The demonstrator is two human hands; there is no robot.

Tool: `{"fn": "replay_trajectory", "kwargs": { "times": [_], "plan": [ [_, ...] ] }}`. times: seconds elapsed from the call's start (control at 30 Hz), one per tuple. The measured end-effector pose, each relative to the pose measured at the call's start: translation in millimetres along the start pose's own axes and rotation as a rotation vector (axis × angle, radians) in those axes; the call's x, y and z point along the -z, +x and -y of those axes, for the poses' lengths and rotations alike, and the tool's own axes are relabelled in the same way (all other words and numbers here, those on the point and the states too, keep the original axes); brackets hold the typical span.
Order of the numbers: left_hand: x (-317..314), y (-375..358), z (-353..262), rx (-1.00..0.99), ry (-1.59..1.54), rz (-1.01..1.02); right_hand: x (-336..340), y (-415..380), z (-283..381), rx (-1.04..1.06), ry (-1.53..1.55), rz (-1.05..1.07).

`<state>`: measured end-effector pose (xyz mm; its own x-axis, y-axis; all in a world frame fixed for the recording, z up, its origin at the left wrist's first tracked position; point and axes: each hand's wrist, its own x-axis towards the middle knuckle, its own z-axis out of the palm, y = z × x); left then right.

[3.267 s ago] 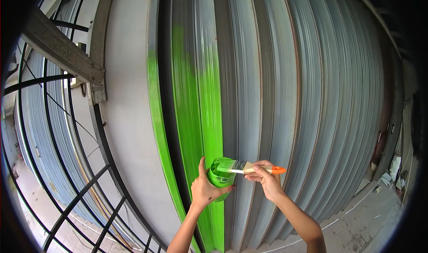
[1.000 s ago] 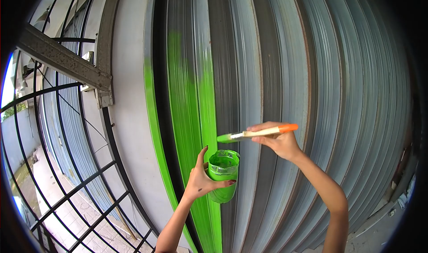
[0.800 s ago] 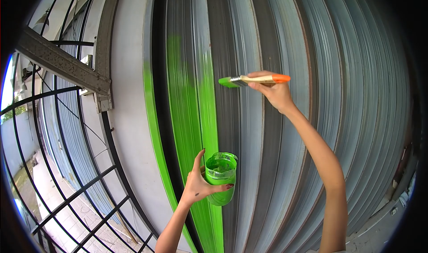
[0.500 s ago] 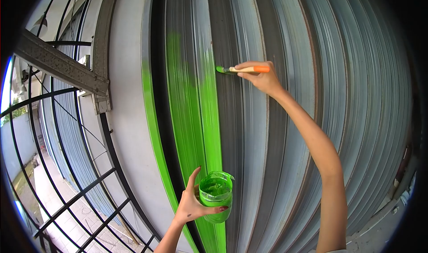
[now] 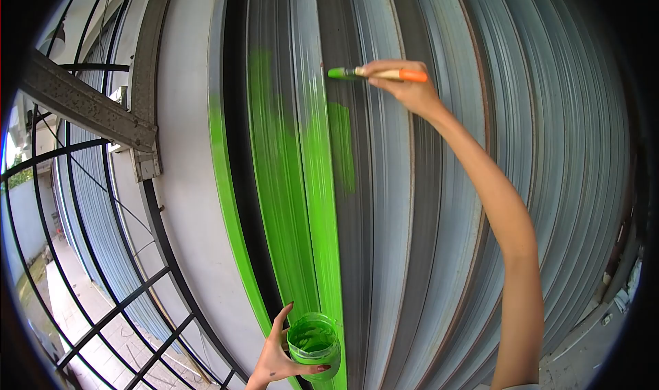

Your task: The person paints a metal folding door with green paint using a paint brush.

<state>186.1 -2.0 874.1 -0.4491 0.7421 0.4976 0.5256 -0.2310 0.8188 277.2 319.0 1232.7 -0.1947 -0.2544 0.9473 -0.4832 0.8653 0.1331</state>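
My right hand (image 5: 406, 84) is closed round a paintbrush (image 5: 391, 74) with a wooden handle and an orange end. Its green-coated bristles point left, at a dark grey strip of the corrugated metal panel (image 5: 391, 204). Below the bristles, a patch of green paint (image 5: 342, 143) covers part of that strip. At the lower centre, my left hand (image 5: 280, 356) grips a clear jar (image 5: 314, 345) of green paint, thumb and fingers around its side. Bright green covers the lower parts of the ridges to the left, with streaky upper edges.
A black metal grille (image 5: 123, 297) and a grey metal beam (image 5: 89, 101) stand on the left, beside a white wall strip (image 5: 185, 150). Tiled floor shows through the grille. Some items lie at the lower right edge.
A new green patch shows on the dark strip. My right hand and the brush are higher and slightly right. My left hand and the jar are lower and further left in view.
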Motion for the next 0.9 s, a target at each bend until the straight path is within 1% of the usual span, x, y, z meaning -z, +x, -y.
{"fn": "replay_trajectory", "kwargs": {
  "times": [0.07, 0.1, 0.13, 0.17, 0.2, 0.23, 0.27, 0.3, 0.33, 0.37, 0.43, 0.5, 0.57, 0.63, 0.7, 0.77, 0.8, 0.87, 0.9],
  "plan": [
    [-1, -2, 2, 0.043, -0.019, -0.019, 4, 20, -10, 0.003, -0.007, -0.054],
    [-1, -4, 6, 0.033, -0.033, -0.021, 5, 25, -12, 0.008, -0.012, -0.081],
    [1, -8, 11, 0.026, -0.047, -0.022, -3, 17, -16, -0.022, -0.033, -0.084],
    [3, -11, 16, 0.019, -0.063, -0.021, -10, 3, -18, -0.088, -0.121, -0.009],
    [4, -15, 18, 0.023, -0.072, -0.039, -21, -16, -19, -0.003, -0.100, 0.016],
    [5, -19, 18, 0.026, -0.082, -0.059, -27, -38, -13, 0.020, -0.059, 0.085],
    [7, -23, 18, 0.033, -0.092, -0.078, -35, -64, -9, 0.102, -0.073, 0.130],
    [9, -26, 20, 0.036, -0.104, -0.074, -41, -92, -2, 0.132, -0.102, 0.226],
    [11, -29, 22, 0.039, -0.116, -0.069, -46, -122, -2, 0.091, -0.078, 0.339],
    [12, -32, 23, 0.046, -0.128, -0.062, -46, -142, 5, 0.117, -0.033, 0.433],
    [15, -34, 29, 0.044, -0.123, -0.061, -41, -155, 25, 0.014, 0.008, 0.574],
    [15, -35, 29, 0.052, -0.118, -0.064, -38, -143, 20, 0.048, 0.011, 0.597],
    [13, -37, 26, 0.069, -0.111, -0.067, -34, -104, 11, -0.018, 0.011, 0.506],
    [8, -39, 24, 0.081, -0.148, -0.077, -26, -53, 8, -0.005, 0.001, 0.307],
    [7, -42, 24, 0.099, -0.148, -0.087, -16, -6, 0, 0.138, -0.096, 0.059],
    [6, -47, 26, 0.125, -0.114, -0.085, -5, 21, 1, 0.101, -0.058, -0.057],
    [6, -47, 28, 0.103, -0.070, -0.082, -3, 27, 1, 0.087, -0.040, -0.116],
    [7, -53, 34, 0.062, 0.014, -0.071, -17, 11, 1, 0.013, -0.075, -0.004],
    [7, -56, 38, 0.019, -0.029, -0.082, -27, -4, -2, -0.023, -0.094, 0.049]
  ]
}}
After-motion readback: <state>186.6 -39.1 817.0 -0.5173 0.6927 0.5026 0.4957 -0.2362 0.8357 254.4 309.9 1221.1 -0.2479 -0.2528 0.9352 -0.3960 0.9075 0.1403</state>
